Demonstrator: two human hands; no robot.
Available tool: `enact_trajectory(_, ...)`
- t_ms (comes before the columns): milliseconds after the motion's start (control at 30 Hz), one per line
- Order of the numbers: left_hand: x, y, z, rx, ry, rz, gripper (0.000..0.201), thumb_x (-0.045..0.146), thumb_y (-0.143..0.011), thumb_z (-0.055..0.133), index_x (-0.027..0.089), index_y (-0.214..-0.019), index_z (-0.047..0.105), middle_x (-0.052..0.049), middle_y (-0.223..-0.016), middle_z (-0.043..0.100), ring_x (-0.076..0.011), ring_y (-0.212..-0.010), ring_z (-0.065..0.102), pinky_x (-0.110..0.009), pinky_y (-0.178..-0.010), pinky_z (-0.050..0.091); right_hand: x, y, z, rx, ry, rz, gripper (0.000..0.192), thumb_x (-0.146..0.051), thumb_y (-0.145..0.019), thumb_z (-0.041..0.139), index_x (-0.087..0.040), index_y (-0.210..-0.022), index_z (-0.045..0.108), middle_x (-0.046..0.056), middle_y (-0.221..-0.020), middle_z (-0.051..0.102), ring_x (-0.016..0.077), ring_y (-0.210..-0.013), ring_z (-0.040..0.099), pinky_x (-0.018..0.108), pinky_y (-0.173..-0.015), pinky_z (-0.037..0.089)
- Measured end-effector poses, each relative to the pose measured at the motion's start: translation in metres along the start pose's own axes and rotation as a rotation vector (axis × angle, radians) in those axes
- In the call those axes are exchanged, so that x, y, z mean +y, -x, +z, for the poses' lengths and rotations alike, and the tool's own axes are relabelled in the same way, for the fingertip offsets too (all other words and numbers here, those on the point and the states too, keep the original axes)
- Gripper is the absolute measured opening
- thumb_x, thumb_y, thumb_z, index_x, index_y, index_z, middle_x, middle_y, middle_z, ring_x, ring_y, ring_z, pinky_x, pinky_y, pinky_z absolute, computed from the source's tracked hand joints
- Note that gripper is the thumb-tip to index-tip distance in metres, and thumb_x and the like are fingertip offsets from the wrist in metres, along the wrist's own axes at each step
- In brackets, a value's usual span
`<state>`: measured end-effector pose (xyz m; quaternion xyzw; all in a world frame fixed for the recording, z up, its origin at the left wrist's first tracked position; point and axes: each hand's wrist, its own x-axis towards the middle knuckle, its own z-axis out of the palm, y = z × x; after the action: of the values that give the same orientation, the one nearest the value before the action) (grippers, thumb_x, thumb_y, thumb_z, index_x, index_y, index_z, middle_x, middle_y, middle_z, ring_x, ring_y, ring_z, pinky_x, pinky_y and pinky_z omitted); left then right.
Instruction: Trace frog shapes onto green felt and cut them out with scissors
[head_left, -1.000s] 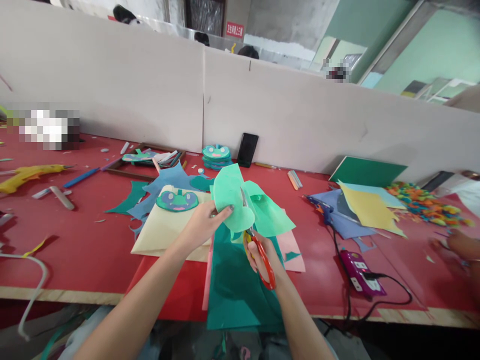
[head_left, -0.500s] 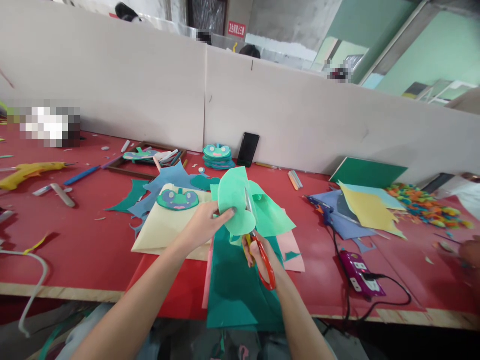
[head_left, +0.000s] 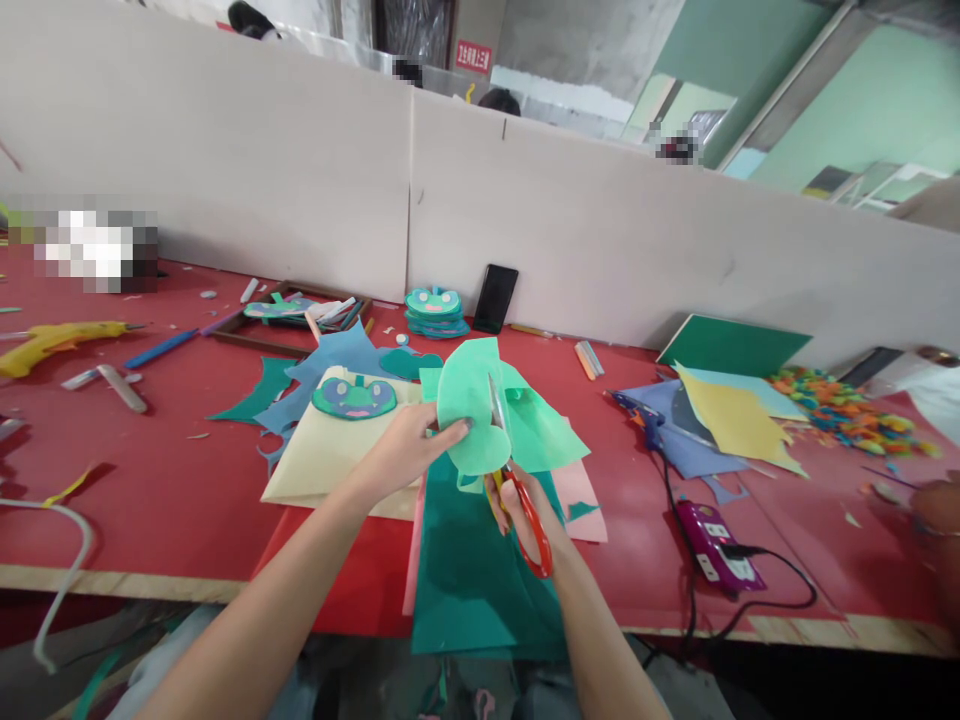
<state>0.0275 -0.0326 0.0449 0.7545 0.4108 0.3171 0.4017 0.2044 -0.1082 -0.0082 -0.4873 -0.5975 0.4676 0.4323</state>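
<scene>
1. The light green paper is held up above the red table, over a dark green sheet.
2. The left hand pinches the light green paper at its left edge.
3. The right hand grips red scissors, and the blades poke up into the paper.
4. A frog face cutout lies on a cream sheet just to the left.

Phone behind paper sheets; glue gun far left.
</scene>
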Motion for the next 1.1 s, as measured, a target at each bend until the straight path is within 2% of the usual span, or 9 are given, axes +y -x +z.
enact_trajectory(300,-0.0018,0.0001,0.0004,0.043,0.009,-0.017,0.031,0.042,-0.083,0.045,0.016,-0.08,0.063,-0.002,-0.08,0.066,-0.0179,-0.075,0.06,-0.027,-0.066,0.046,-0.0005,0.0009,0.0003,-0.006,0.004,-0.006,0.049,-0.07,-0.08,0.034,-0.021,-0.077,0.04,-0.006,-0.056,0.037,0.0077,-0.041,0.034,0.023,-0.038,0.032)
enact_trajectory(600,0.0009,0.0005,-0.0004,0.01,-0.009,-0.012,0.033,0.042,-0.083,0.044,0.016,-0.081,0.064,-0.003,-0.078,0.065,-0.0189,-0.077,0.06,-0.03,-0.071,0.047,-0.003,0.0015,0.0019,0.01,0.005,0.021,0.05,-0.069,-0.08,0.036,-0.02,-0.081,0.046,-0.006,-0.052,0.036,0.0069,-0.038,0.032,0.022,-0.036,0.032)
enact_trajectory(733,0.0007,0.0003,-0.0007,0.006,0.015,0.001,0.033,0.042,-0.084,0.043,0.016,-0.081,0.063,-0.003,-0.078,0.064,-0.0186,-0.078,0.059,-0.03,-0.071,0.046,-0.0045,0.0012,0.0023,0.001,-0.001,0.056,0.052,-0.07,-0.078,0.036,-0.019,-0.079,0.046,-0.007,-0.05,0.035,0.0059,-0.037,0.03,0.02,-0.035,0.031)
enact_trajectory(900,-0.0013,-0.0002,-0.002,-0.015,0.066,-0.01,0.032,0.042,-0.083,0.044,0.016,-0.081,0.063,-0.002,-0.079,0.064,-0.0176,-0.076,0.059,-0.029,-0.069,0.046,-0.0056,0.0009,0.0006,0.004,0.004,0.033,0.049,-0.068,-0.08,0.038,-0.019,-0.082,0.046,-0.007,-0.048,0.035,0.0064,-0.036,0.031,0.021,-0.035,0.029)
enact_trajectory(1100,-0.004,-0.0007,-0.0044,-0.025,0.112,0.005,0.03,0.041,-0.083,0.045,0.016,-0.082,0.062,-0.002,-0.083,0.065,-0.0171,-0.077,0.059,-0.028,-0.069,0.046,0.0004,0.001,-0.0012,0.008,0.01,0.044,0.047,-0.066,-0.079,0.041,-0.02,-0.076,0.042,-0.008,-0.046,0.034,0.0053,-0.034,0.03,0.02,-0.035,0.027)
